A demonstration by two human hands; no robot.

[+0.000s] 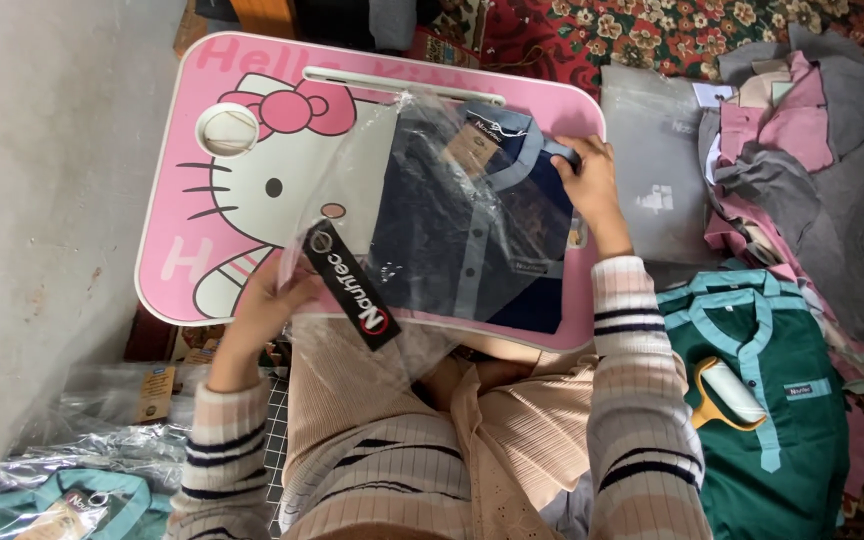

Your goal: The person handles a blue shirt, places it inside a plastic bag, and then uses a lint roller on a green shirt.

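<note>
Closest to the camera you get the person's striped sleeves and beige top, basically filling the bottom of the shot. Past that, a small pink counter (552, 110) with a cartoon cat face and a round cup hole sits in front of them, and a folded navy shirt (472, 215) with lighter blue collar and placket lies on it, partly inside a clear plastic bag (372, 180).

The left hand (270, 300) is at the bag's near end, fingers curled and closed on the plastic right next to the black label strip (350, 283). The right hand (592, 185) is at the far right corner of the shirt, fingers pinched shut on the shirt's collar edge.

Off to the right, a green shirt (767, 400) with teal trim lies flat with a lint roller (730, 392) with a yellow handle on top of it. Beyond that there's a heap of grey and pink clothing (812, 150) and a flat grey packing bag (657, 170) over a floral rug (652, 30). Bottom left, more bagged shirts (82, 480) are stacked beside a bare grey wall.
</note>
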